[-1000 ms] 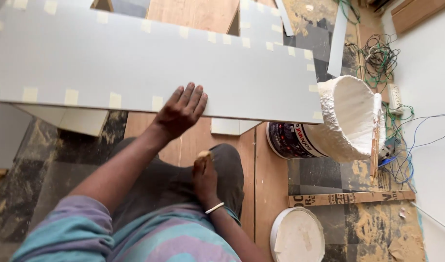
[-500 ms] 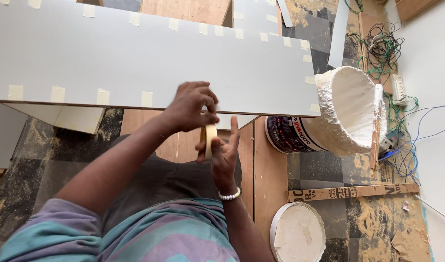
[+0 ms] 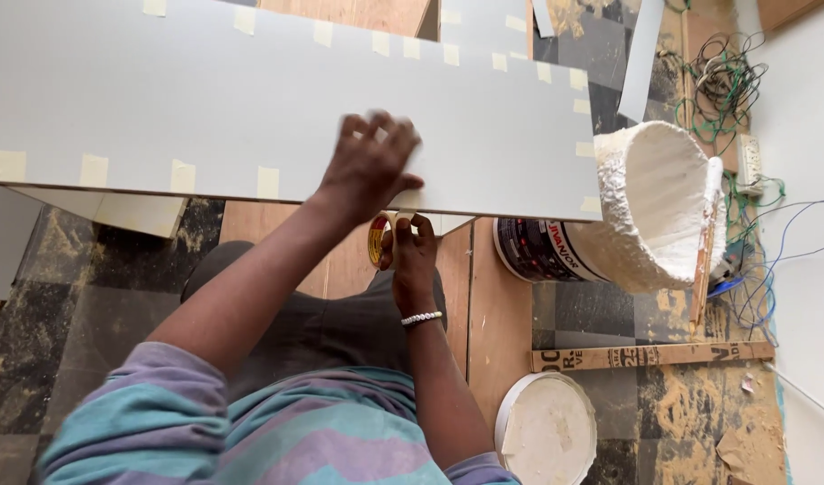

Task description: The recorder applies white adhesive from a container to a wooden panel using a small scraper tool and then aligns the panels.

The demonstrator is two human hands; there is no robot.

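The roll of masking tape sat just under the near edge of the grey panel, pinched in the right hand, whose grip was pressed together around the roll's rim. The left hand lay flat on the panel with fingers spread, a bit blurred, pressing where a fresh strip met the edge.

Judging from that, the trick here was to hold the strip taut between roll and panel, rub it down firmly with the flat fingers, then wrap it over the edge before tearing. Spacing looked worth matching too: the earlier tape tabs ran along that edge at fairly even gaps, and more ran along the far edge.

Further out, a plaster-crusted bucket lay tipped on its side to the right, just beside the panel's corner, with a white bucket lid on the floor near the right elbow, a wooden strip between them, and tangled wires by the wall.
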